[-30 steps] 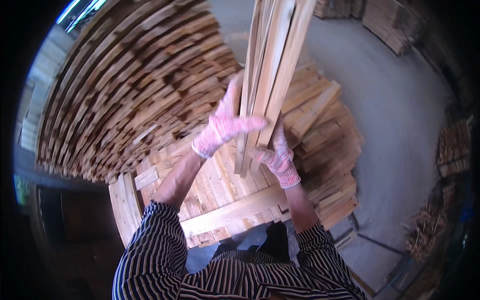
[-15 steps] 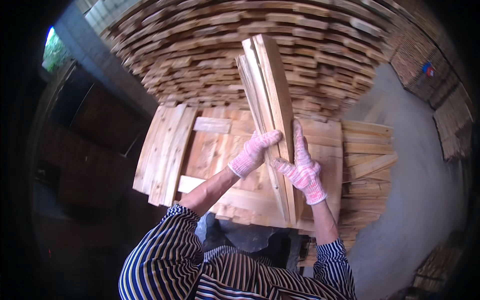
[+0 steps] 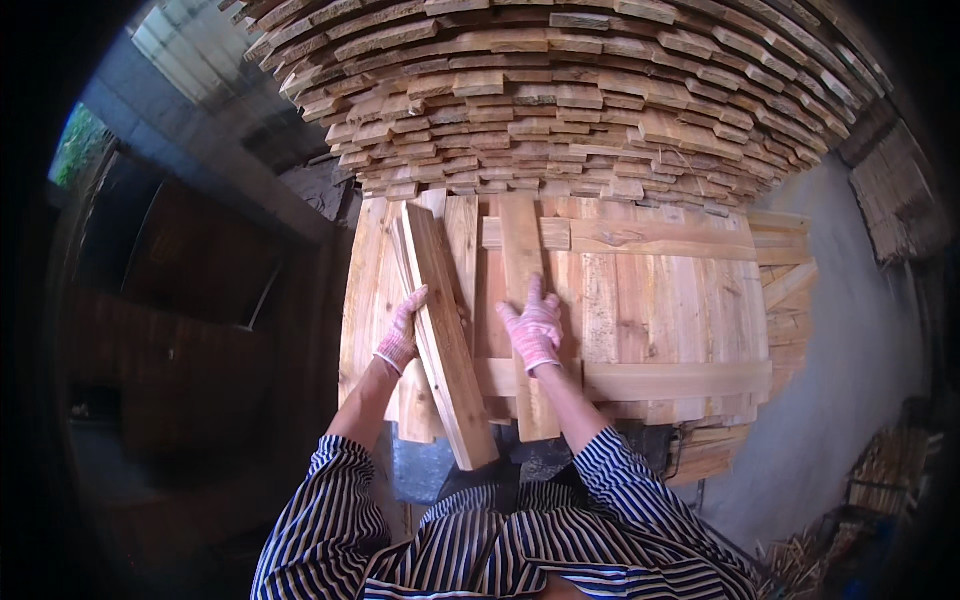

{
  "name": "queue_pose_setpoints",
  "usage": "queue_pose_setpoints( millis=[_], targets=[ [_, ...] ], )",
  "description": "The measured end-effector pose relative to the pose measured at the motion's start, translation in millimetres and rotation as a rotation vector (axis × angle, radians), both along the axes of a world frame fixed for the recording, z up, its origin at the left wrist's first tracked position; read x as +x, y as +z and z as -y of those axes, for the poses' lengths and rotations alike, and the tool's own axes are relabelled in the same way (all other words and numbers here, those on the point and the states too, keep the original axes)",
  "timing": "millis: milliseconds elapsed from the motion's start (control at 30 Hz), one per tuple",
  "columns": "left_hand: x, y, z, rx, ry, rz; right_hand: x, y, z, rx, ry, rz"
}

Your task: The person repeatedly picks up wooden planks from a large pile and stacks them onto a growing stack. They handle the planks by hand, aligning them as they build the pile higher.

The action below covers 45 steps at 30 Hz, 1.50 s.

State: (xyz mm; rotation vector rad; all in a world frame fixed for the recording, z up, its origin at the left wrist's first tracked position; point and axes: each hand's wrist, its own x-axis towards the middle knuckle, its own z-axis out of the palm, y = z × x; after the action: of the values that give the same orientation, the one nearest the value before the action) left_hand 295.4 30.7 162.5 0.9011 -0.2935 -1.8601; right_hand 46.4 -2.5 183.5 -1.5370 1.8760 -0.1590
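In a pink-and-white knit glove, my left hand (image 3: 401, 330) is closed on a small bundle of wooden boards (image 3: 446, 345), tilted with its near end over the front edge of the work surface. My right hand (image 3: 536, 331), gloved the same way, rests with fingers spread on a single plank (image 3: 522, 243) lying lengthwise away from me. Beneath are boards side by side (image 3: 690, 310), crossed by a far strip (image 3: 660, 237) and a near strip (image 3: 680, 380). The bundle hides part of the planks under it.
A tall stack of boards (image 3: 560, 95) rises right behind the work surface. Loose wood pieces (image 3: 785, 290) lie at its right, beside the grey floor (image 3: 850, 330). Another wood pile (image 3: 900, 195) stands far right, and a dark cabinet-like panel (image 3: 200, 250) is on the left.
The bundle has moved left and down, from both hands to my left hand alone. A plank now lies across the strips, under my right hand. The view has shifted too.
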Motion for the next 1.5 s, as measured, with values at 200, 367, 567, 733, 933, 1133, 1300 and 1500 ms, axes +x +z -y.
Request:
queue_pose_setpoints(
  millis=[200,367,567,733,933,1133,1300,1500],
  targets=[
    [5.7,-12.7,12.6,0.051,0.119,0.087,65.8,-7.7,-9.8,-0.265,0.08,-0.194],
    [-7.0,-0.4,-1.2,0.059,0.129,0.01,89.2,42.6,-77.8,-0.137,0.163,0.178],
    [-3.5,5.7,17.4,0.022,-0.053,-0.163,15.9,29.7,-54.8,-0.211,-0.143,0.251],
    [-42.5,-2.1,28.3,-0.011,-0.06,-0.197,-27.3,1.3,7.4,-0.052,-0.215,-0.064],
    [-49.3,1.5,31.4,0.069,0.065,-0.08,12.7,-5.1,-24.8,-0.388,0.051,-0.108],
    [-78.0,11.8,23.8,-0.119,-0.201,0.639,-3.9,27.5,-56.3,-0.109,-0.017,0.772],
    [52.7,4.6,18.0,-0.292,0.215,1.353,-85.6,3.1,-21.6,-0.183,-0.184,0.029],
    [172.8,-27.2,31.3,0.183,-0.037,1.282,-55.7,-22.4,19.8,-0.246,-0.111,-0.244]
  ],
)
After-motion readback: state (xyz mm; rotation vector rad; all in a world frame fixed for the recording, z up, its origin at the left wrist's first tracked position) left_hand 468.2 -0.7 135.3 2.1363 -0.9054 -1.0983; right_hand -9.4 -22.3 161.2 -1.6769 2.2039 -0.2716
